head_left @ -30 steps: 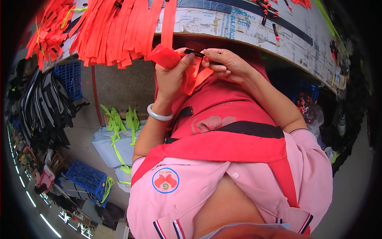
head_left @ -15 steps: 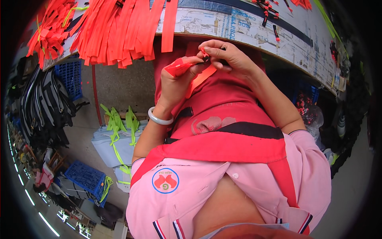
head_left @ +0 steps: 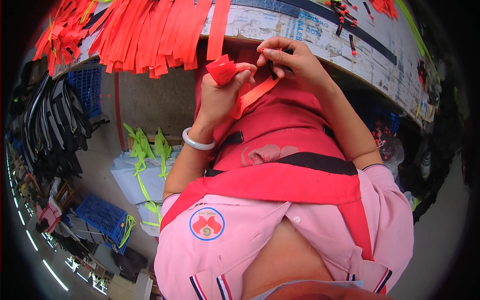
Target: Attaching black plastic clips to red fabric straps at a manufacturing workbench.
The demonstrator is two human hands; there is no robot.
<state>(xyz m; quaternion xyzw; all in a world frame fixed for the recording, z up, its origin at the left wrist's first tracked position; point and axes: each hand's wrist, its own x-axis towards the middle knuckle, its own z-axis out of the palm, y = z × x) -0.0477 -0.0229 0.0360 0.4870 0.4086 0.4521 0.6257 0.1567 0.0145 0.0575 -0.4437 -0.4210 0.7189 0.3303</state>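
Note:
My left hand (head_left: 217,97), with a white bangle (head_left: 198,142) at its wrist, is closed round a folded orange-red ribbon strip (head_left: 221,71). A length of orange ribbon (head_left: 256,95) slants from below this hand toward the right one; whether it is the same strip I cannot tell. My right hand (head_left: 296,61) pinches a small black strap piece (head_left: 272,69) with a bit of red at its upper end. The hands are slightly apart, above the red apron (head_left: 280,115) and just short of the table edge.
Orange-red ribbon strips (head_left: 160,37) hang over the edge of the worktable (head_left: 265,29). Several small black-and-red pieces (head_left: 342,15) lie at the far right. Black straps (head_left: 52,120), a blue crate (head_left: 101,217) and pale bundles with lime-green ties (head_left: 131,172) stand at the left.
My hands have drawn apart from where they met; the right one has moved slightly up and away. The folded ribbon in my left hand now stands up more.

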